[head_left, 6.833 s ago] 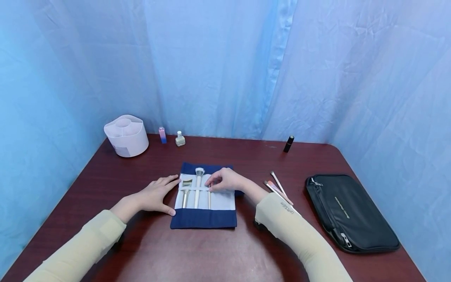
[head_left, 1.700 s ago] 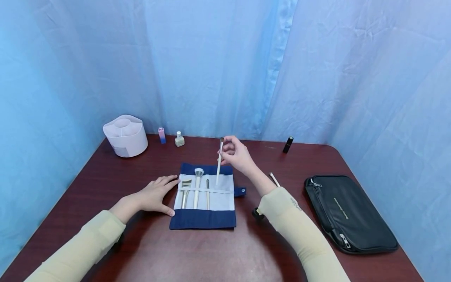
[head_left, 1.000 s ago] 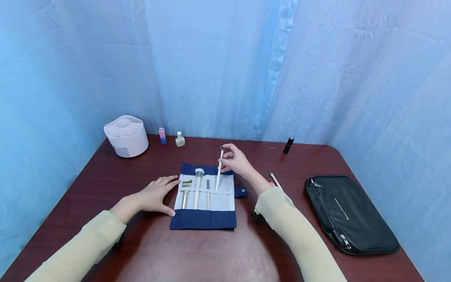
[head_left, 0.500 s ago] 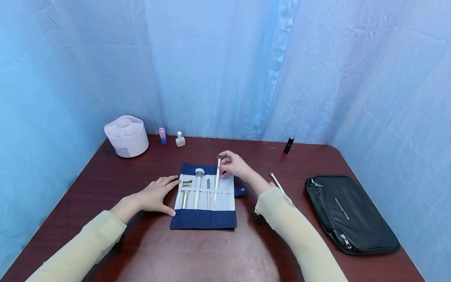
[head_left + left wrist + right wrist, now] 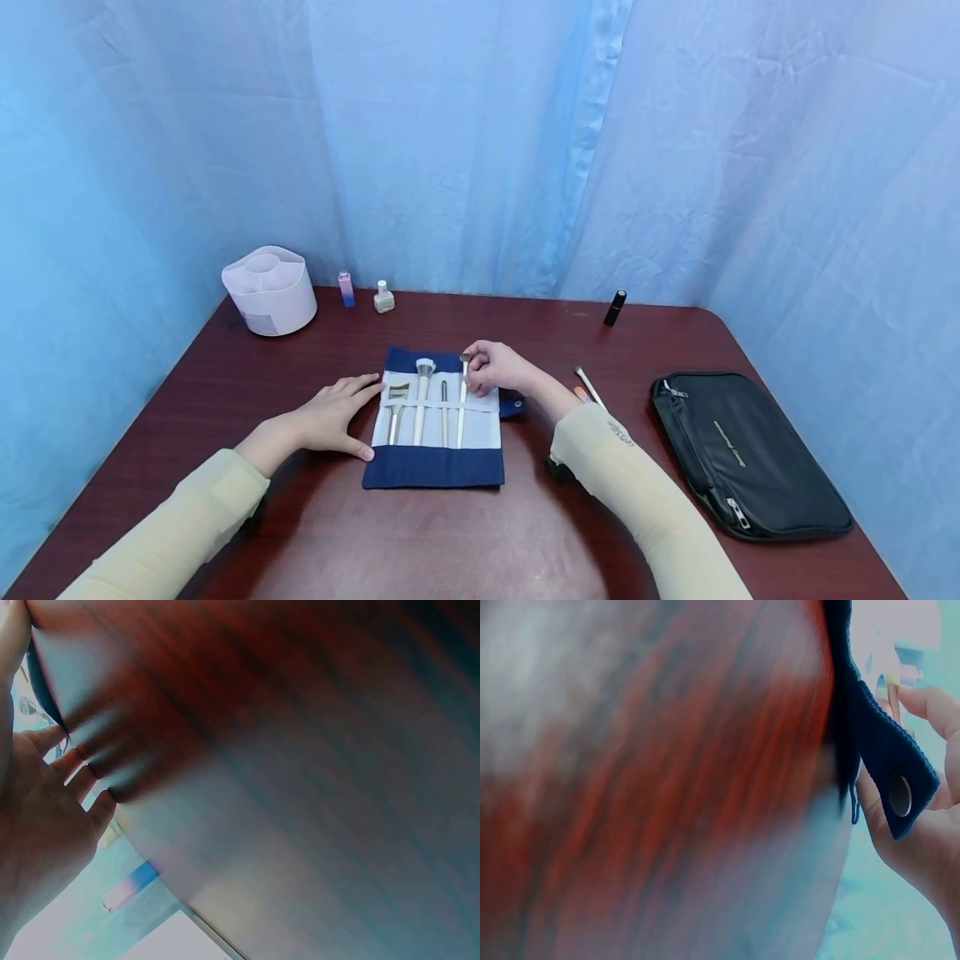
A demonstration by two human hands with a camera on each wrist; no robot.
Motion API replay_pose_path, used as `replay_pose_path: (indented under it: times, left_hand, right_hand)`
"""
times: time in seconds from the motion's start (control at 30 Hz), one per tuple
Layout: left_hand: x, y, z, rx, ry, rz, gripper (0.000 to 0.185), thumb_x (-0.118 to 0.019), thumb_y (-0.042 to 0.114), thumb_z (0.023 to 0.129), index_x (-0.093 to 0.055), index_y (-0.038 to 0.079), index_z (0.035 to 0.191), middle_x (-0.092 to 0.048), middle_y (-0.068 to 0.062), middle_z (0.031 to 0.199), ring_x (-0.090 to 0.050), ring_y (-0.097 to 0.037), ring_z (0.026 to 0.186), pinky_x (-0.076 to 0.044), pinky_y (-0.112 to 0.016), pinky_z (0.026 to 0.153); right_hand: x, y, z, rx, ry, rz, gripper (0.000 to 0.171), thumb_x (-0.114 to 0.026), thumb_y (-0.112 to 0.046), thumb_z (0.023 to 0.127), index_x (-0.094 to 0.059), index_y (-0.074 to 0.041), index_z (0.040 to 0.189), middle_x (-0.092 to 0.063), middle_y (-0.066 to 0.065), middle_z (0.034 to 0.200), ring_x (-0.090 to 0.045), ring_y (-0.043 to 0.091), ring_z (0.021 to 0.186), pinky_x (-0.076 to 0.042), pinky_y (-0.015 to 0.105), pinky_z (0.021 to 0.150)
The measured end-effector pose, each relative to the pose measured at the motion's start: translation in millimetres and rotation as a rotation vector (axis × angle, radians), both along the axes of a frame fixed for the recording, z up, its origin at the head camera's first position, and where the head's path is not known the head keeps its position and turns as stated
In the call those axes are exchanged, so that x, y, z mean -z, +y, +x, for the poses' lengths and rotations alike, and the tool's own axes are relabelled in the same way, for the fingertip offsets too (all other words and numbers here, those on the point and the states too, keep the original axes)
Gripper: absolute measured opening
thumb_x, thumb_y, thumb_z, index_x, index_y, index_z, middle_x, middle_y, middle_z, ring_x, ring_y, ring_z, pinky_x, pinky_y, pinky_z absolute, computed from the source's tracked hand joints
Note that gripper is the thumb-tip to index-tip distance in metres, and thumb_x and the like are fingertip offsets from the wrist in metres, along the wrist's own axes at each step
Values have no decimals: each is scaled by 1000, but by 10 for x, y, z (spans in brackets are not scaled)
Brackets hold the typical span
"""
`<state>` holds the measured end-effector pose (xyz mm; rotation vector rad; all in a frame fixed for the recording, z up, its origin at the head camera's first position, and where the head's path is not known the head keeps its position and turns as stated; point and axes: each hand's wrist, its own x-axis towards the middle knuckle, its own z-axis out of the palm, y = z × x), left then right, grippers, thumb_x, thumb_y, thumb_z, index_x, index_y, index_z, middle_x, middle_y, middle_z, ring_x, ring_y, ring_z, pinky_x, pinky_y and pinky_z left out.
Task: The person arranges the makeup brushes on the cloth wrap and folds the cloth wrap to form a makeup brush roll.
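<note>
At the upper right of the blue brush roll, the right hand pinches a slim white brush near its bristle end, grip closed on the handle. Brush lies in the fourth place from the left, shaft passing under the white strap across the pale lining. Left hand rests flat on the desk, fingers straight, fingertips touching the roll's left edge; grasping nothing.

Four brushes in the roll, counted left to right: a flat fan-shaped one, a big round-headed one, a thin dark-tipped one, then the held one. The roll's snap tab sticks out at the right, partly behind the right wrist.

Hard to make out: the right wrist view is blurred, showing only the dark tab with its snap and some fingers. The left wrist view is blurred too: palm and desk surface. Loose brushes right of the roll are cut off by the right sleeve; count not certain.

Writing: small lettering on the sleeve and a line of print on the black zip pouch, both unreadable.

Along the back edge: one white compartmented holder, one pink-and-blue small item, one small pale bottle, one black tube.
</note>
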<state>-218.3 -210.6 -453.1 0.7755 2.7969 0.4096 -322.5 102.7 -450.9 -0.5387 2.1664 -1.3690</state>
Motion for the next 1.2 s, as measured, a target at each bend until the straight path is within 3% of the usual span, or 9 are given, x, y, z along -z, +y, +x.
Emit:
replay_pose_path:
  times: [0.27, 0.6, 0.77, 0.93, 1.1, 1.2]
  left_hand:
    - [-11, -11, 5, -2, -3, 5, 110, -71, 67, 67, -27, 8, 149, -22, -17, 154, -25, -40, 136, -23, -63, 105]
    - [34, -8, -19, 9, 5, 4, 111, -69, 69, 67, -26, 9, 149, -21, -17, 154, -24, -38, 137, -23, -62, 105]
    - [27, -12, -24, 11, 3, 11, 111, -70, 69, 67, -27, 9, 149, -21, -17, 154, -24, -39, 137, -23, -62, 105]
    - [27, -23, -30, 4, 6, 4, 112, -69, 69, 66, -26, 9, 150, -21, -16, 154, -24, -38, 137, -23, -62, 106]
    - [22, -23, -32, 6, -4, 10, 111, -69, 69, 67, -25, 9, 150, -20, -17, 155, -23, -38, 137, -22, -62, 106]
    - [13, -34, -25, 2, -5, 10, 111, -70, 68, 67, -26, 8, 149, -21, -17, 154, -24, -39, 137, -23, -62, 105]
  right_hand:
    - [-13, 0, 25, -92, 60, 113, 35, -66, -7, 84, -53, -3, 117, -62, 7, 89, -60, 18, 73, -55, 33, 66]
    - [-44, 9, 56, -259, 259, 237, 22, -73, -16, 82, -66, -11, 102, -63, 1, 86, -56, 12, 73, -49, 25, 64]
    - [-60, 4, 60, -254, 251, 254, 22, -73, -17, 83, -67, -12, 103, -63, 0, 87, -56, 12, 73, -49, 24, 63]
    - [-166, 31, 44, -233, 207, 248, 27, -70, -17, 86, -66, -10, 112, -63, 2, 92, -60, 15, 76, -53, 31, 63]
    - [-374, 157, 41, -214, 284, 281, 32, -68, -18, 88, -65, -8, 118, -64, 1, 94, -62, 20, 79, -54, 39, 69]
    - [-534, 259, 57, -190, 374, 314, 32, -68, -21, 87, -65, -9, 117, -64, -2, 94, -61, 18, 81, -53, 37, 72]
